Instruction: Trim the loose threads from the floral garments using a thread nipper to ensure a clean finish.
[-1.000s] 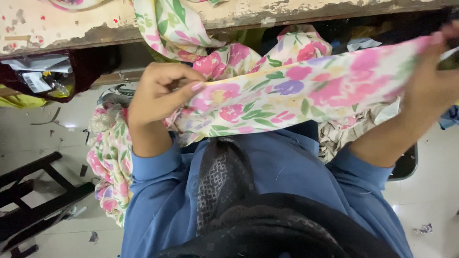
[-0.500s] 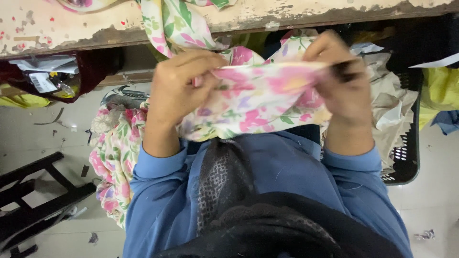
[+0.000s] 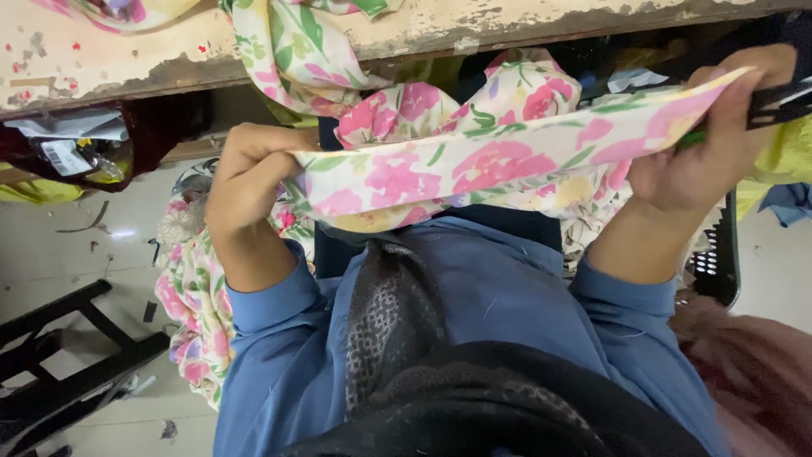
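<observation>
A cream cloth printed with pink flowers and green leaves [image 3: 491, 165] is stretched flat between both hands over my lap. My left hand [image 3: 245, 182] pinches its left end with the fingers curled shut. My right hand [image 3: 715, 140] grips the right end, raised a little higher, and also holds a dark slim tool [image 3: 782, 101] whose kind I cannot tell. More of the same cloth hangs down from the table edge [image 3: 296, 51] and bunches behind the stretched piece. Blue sleeves cover both forearms.
A worn, chipped wooden table edge [image 3: 524, 21] runs across the top. A black plastic crate [image 3: 719, 271] stands at the right with pale cloth in it. More floral cloth [image 3: 190, 313] trails to the floor at left, next to a black frame [image 3: 68, 355]. Scraps lie under the table.
My hands were together half a second ago, bunching the cloth. They have drawn apart, the right hand going far right, and the cloth is pulled taut again.
</observation>
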